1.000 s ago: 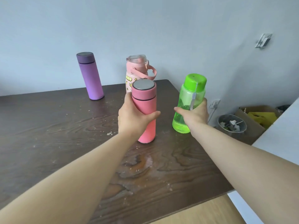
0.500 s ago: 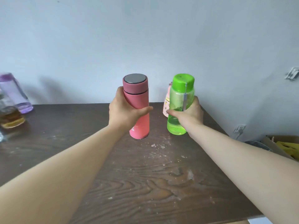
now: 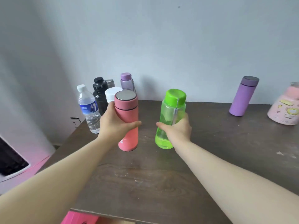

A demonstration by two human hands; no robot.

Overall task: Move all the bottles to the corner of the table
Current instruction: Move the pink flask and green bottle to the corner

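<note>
bottles, head view: a cluster already stands at the far left corner of the desk (image 3: 161, 183) — a clear water bottle (image 3: 89, 110), a black bottle (image 3: 100, 92), a white-capped bottle (image 3: 111, 94) partly hidden, and a translucent purple bottle (image 3: 127, 82).
left grip: the left hand (image 3: 116, 126) is wrapped closed around the middle of the pink flask (image 3: 127, 117), upright, steel lid up, just in front of the cluster.
right grip: the right hand (image 3: 176, 130) is closed around the lower half of the green bottle (image 3: 171, 117), also upright, beside the pink flask but apart from it.
height: i cannot tell whether either base touches the desk or hangs just above it.
still out of place: a purple flask (image 3: 242, 96) and a pale pink jug (image 3: 284, 109) stand well apart at the far right, against the wall.
step in hand: likely carrying the pair toward the left corner.
next move calls for: setting both down upright beside the cluster, the pink flask first since it is nearest, with enough gap not to knock the white-capped bottle or the light water bottle at the edge; then releasing and going back for the two at the right.
</note>
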